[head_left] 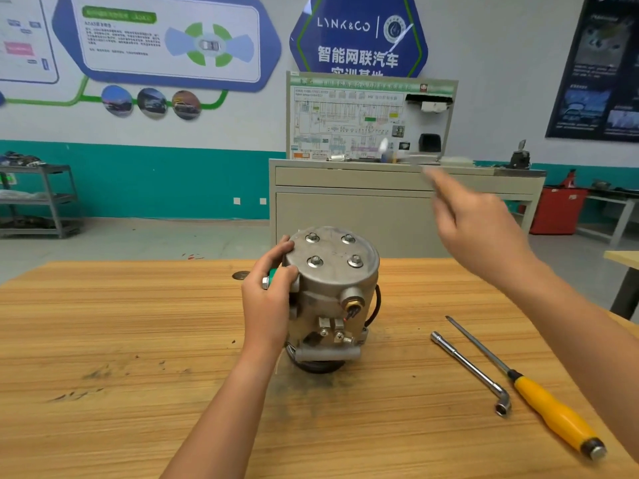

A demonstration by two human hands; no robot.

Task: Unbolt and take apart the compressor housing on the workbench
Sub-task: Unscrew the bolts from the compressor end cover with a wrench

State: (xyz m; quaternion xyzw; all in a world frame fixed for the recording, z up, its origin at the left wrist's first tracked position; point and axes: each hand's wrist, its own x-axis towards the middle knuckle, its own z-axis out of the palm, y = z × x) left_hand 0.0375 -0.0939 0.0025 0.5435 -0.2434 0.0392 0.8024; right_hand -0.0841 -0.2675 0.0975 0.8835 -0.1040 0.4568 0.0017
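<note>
— Where is the compressor [332, 292]?

— Standing on end on the bench [138, 340], about midway between the left and right edges and closer to the far edge. Its flat round cap faces up, with four bolts [315, 261] seated in it. A black pulley [318, 367] sits underneath, against the wood.

— And the left grip [268, 299]?

— Grasping the compressor's left side. The fingers curl over the rim of the cap, and the thumb lies by a green cap [274, 274] on a side port.

— What's on the near side of the body?

— A brass fitting [352, 303] with thin wires coming out of it. A black cable [375, 305] loops down the right side.

— The right grip [484, 229]?

— Raised in the air above the bench's far edge, to the right of the compressor and touching nothing on the bench. It is blurred, so I cannot tell whether it is released or clenched.

— Any tools?

— Two, lying side by side toward the right edge, well apart from the compressor. One is an L-shaped socket wrench [473, 371]. Just right of it lies a screwdriver [549, 406] with a yellow handle pointing at the near right corner.

— Beyond the bench?

— A beige cabinet [345, 209] carrying a wiring-diagram board [370, 119].
</note>
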